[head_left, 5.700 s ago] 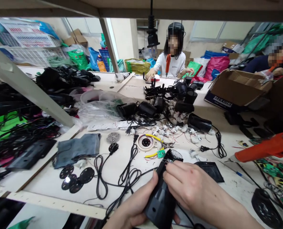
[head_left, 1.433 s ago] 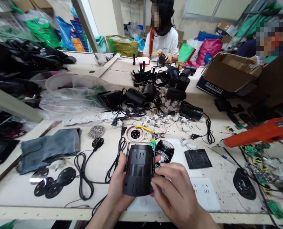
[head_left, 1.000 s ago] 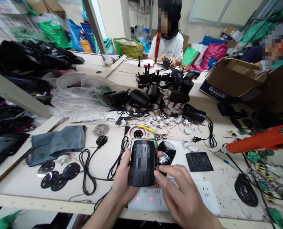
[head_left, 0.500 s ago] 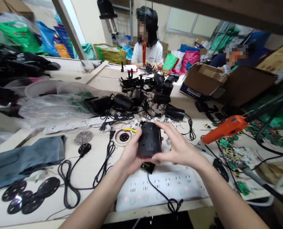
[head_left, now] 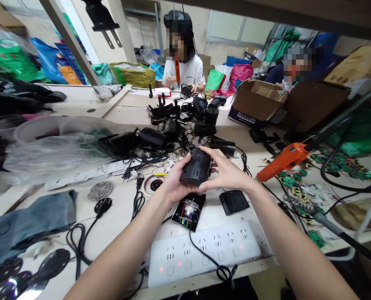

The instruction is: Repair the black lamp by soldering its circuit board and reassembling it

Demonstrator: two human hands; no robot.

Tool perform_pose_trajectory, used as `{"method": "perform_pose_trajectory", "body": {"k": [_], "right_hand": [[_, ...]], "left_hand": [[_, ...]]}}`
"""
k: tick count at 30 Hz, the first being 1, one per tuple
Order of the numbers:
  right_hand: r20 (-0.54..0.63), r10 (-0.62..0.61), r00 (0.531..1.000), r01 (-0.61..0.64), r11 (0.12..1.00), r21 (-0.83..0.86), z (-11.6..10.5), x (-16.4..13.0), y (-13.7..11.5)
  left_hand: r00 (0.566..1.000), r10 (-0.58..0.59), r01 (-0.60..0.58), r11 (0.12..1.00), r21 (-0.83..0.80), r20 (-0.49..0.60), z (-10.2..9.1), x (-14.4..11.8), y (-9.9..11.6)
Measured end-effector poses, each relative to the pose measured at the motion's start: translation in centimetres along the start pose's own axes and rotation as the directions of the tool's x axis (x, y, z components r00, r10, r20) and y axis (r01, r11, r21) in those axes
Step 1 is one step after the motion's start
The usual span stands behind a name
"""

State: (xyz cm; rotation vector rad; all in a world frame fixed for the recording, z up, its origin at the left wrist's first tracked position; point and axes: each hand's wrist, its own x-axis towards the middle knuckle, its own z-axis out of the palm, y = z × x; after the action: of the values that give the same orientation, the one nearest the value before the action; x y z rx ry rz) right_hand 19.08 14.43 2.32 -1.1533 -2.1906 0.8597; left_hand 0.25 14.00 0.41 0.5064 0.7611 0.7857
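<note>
Open base (head_left: 187,210) on table (head_left: 116,216), behind power strip (head_left: 204,254); square plate (head_left: 234,201) right of base.

Hidden, cropped and blurred parts around the black housing (head_left: 196,167)

The left hand (head_left: 175,183) and right hand (head_left: 227,173) cover the black housing's lower end and right side, so its far face cannot be read. Below the housing, the open module (head_left: 187,211) shows wiring too small to make out. The white power strip (head_left: 204,254) nearer than the housing has its left end behind the left forearm. Left of the housing, the black discs (head_left: 23,271) are cut by the bottom edge, and the clear plastic bag (head_left: 57,143) is blurred. Right of the housing, the orange tool (head_left: 282,160) hides its tip behind the right wrist.
</note>
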Motion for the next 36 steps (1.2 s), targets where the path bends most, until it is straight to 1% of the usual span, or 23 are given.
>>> {"method": "perform_pose_trajectory", "body": {"k": [2, 4, 6, 8, 10, 13, 15, 18, 21, 23, 24, 25, 27, 28, 29, 30, 31, 33, 36], "right_hand": [[-0.044, 0.033, 0.998, -0.035, 0.998, -0.047, 0.5, -0.1, 1.5], [-0.088, 0.077, 0.993, -0.087, 0.989, -0.119, 0.9, -0.3, 3.3], [-0.108, 0.118, 0.987, -0.136, 0.974, -0.179, 1.2, -0.6, 5.0], [-0.094, 0.138, 0.986, -0.155, 0.964, -0.215, 1.4, -0.9, 6.3], [-0.067, 0.137, 0.988, -0.149, 0.959, -0.241, 1.5, -1.1, 6.9], [-0.020, 0.121, 0.992, -0.122, 0.952, -0.281, 1.8, -1.1, 6.9], [0.012, 0.111, 0.994, -0.102, 0.949, -0.300, 2.0, -0.9, 6.8], [0.056, 0.106, 0.993, -0.082, 0.941, -0.329, 2.5, -0.6, 7.0], [0.084, 0.125, 0.989, -0.087, 0.930, -0.358, 2.8, -0.5, 7.5], [0.093, 0.147, 0.985, -0.102, 0.920, -0.377, 2.8, -0.9, 7.2], [0.075, 0.146, 0.986, -0.105, 0.915, -0.389, 2.7, -1.3, 6.8], [0.035, 0.127, 0.991, -0.103, 0.911, -0.399, 2.7, -1.9, 6.2], [-0.117, 0.047, 0.992, -0.090, 0.913, -0.397, 2.9, -3.5, 4.4], [-0.207, 0.006, 0.978, -0.085, 0.924, -0.373, 3.2, -4.4, 3.3], [-0.280, -0.008, 0.960, -0.088, 0.940, -0.329, 3.6, -5.4, 2.3], [-0.319, 0.011, 0.948, -0.101, 0.958, -0.267, 4.2, -6.4, 1.4], [-0.316, 0.055, 0.947, -0.121, 0.973, -0.195, 4.9, -7.2, 0.5], [-0.259, 0.157, 0.953, -0.179, 0.982, -0.063, 6.5, -8.5, -0.5], [-0.160, 0.271, 0.949, -0.268, 0.962, 0.045, 8.5, -9.1, -0.9]], "left_hand": [[0.999, 0.005, -0.003, 0.999, 0.051, -0.052, -0.8, -0.1, 0.1], [0.991, 0.036, -0.022, 0.994, 0.110, -0.131, -1.9, -0.9, 0.6], [0.970, 0.107, -0.067, 0.981, 0.181, -0.220, -3.4, -2.3, 1.0], [0.936, 0.196, -0.110, 0.952, 0.286, -0.291, -4.8, -4.0, 0.9], [0.905, 0.255, -0.086, 0.894, 0.440, -0.341, -6.1, -5.5, -0.1], [0.904, 0.262, -0.015, 0.808, 0.588, -0.337, -7.3, -7.2, -3.0], [0.896, 0.298, -0.007, 0.750, 0.661, -0.329, -7.4, -7.9, -5.1], [0.902, 0.309, 0.017, 0.672, 0.740, -0.302, -6.6, -8.5, -7.4], [0.894, 0.344, 0.045, 0.567, 0.823, -0.286, -5.3, -8.5, -8.4], [0.881, 0.402, 0.024, 0.489, 0.872, -0.250, -4.7, -8.3, -8.7], [0.872, 0.435, 0.003, 0.454, 0.891, -0.224, -4.5, -8.3, -8.7], [0.866, 0.461, -0.021, 0.423, 0.906, -0.195, -4.4, -8.3, -8.8], [0.857, 0.489, -0.047, 0.386, 0.921, -0.161, -4.4, -8.4, -9.0], [0.854, 0.494, -0.046, 0.385, 0.922, -0.163, -4.4, -8.5, -9.1], [0.852, 0.494, -0.041, 0.395, 0.918, -0.175, -4.5, -8.7, -9.2], [0.852, 0.487, -0.032, 0.418, 0.908, -0.194, -4.6, -8.9, -9.2], [0.852, 0.476, -0.024, 0.451, 0.892, -0.217, -4.7, -9.0, -9.2], [0.862, 0.434, -0.012, 0.537, 0.843, -0.264, -4.9, -9.2, -9.1], [0.891, 0.335, 0.004, 0.669, 0.743, -0.306, -5.0, -9.1, -9.0]]}}
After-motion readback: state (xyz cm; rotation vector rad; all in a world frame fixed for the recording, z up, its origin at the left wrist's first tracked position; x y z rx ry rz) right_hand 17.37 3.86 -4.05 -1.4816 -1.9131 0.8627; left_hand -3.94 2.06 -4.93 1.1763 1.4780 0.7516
